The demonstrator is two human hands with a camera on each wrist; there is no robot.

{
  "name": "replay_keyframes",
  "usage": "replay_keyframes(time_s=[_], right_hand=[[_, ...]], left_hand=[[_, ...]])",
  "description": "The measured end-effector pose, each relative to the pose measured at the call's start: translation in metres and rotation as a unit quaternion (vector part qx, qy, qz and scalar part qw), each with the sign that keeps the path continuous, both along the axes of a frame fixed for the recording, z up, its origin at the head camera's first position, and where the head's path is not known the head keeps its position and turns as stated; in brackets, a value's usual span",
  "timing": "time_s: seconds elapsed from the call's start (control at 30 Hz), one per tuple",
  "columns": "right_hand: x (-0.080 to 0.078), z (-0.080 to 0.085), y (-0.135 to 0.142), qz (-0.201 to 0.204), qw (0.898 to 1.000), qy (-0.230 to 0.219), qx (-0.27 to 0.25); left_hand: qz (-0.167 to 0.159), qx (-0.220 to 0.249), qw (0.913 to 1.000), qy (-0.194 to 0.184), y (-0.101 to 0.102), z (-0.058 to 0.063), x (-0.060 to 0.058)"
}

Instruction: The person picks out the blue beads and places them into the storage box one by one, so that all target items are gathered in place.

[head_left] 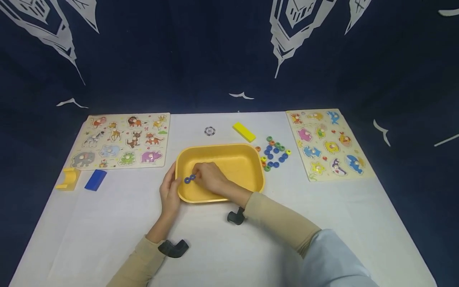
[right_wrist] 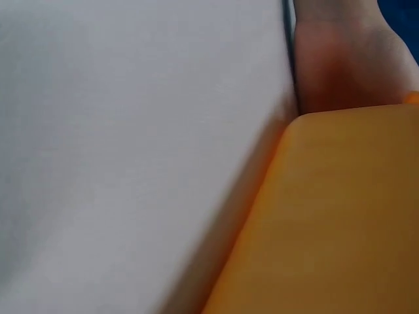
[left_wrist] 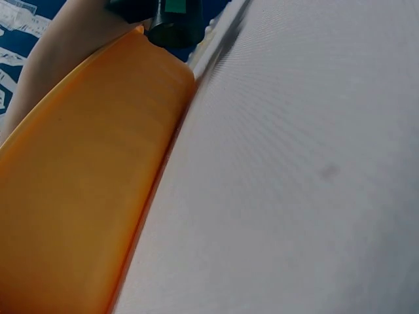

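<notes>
A yellow tray (head_left: 240, 151) lies in the middle of the table, its side wall (left_wrist: 98, 163) filling much of the left wrist view. My left hand (head_left: 169, 193) holds the tray at its left end, thumb by the rim and fingers along the outside. Reaching over the near rim, my right hand (head_left: 210, 177) is inside the tray with its fingers bent downward. At its fingertips it pinches a blue bead (head_left: 193, 177). Just left of that, another blue bead (head_left: 187, 180) sits in the tray. Both wrist views show mainly tray wall and white cloth, with the fingertips hidden.
Several coloured beads (head_left: 276, 150) lie scattered right of the tray. Behind it are a yellow block (head_left: 244, 132) and a round chip (head_left: 209, 131). Animal puzzle boards stand left (head_left: 120, 141) and right (head_left: 330, 145). A blue block (head_left: 95, 180) and a yellow arch (head_left: 69, 179) lie at left.
</notes>
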State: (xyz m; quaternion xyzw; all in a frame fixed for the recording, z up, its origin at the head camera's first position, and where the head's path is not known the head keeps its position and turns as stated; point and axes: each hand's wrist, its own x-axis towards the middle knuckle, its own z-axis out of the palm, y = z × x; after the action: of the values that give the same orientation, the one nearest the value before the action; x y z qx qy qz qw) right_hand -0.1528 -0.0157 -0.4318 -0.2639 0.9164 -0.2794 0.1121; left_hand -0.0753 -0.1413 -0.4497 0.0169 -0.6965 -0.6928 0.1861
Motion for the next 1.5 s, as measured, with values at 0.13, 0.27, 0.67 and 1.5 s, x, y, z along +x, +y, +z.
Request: replay_keyframes(time_s=[0.13,0.27,0.67,1.5], right_hand=[[0.001,0.007,0.007,-0.013,0.999,0.018,-0.025],[0.008,0.022,0.026,-0.03,0.993,0.067,-0.095],[0.008,0.028,0.154,-0.191,0.931,0.175,-0.258],[-0.005,-0.046,0.214,-0.345,0.918,0.102,-0.165]], left_hand=[[-0.004,0.003,0.9999,-0.014,0.0,0.0,0.001],[-0.01,-0.002,0.9995,-0.028,0.002,0.0,0.002],[-0.002,-0.018,0.9994,-0.03,0.003,0.004,-0.001],[-0.003,-0.014,0.9992,-0.037,0.001,0.003,0.001]])
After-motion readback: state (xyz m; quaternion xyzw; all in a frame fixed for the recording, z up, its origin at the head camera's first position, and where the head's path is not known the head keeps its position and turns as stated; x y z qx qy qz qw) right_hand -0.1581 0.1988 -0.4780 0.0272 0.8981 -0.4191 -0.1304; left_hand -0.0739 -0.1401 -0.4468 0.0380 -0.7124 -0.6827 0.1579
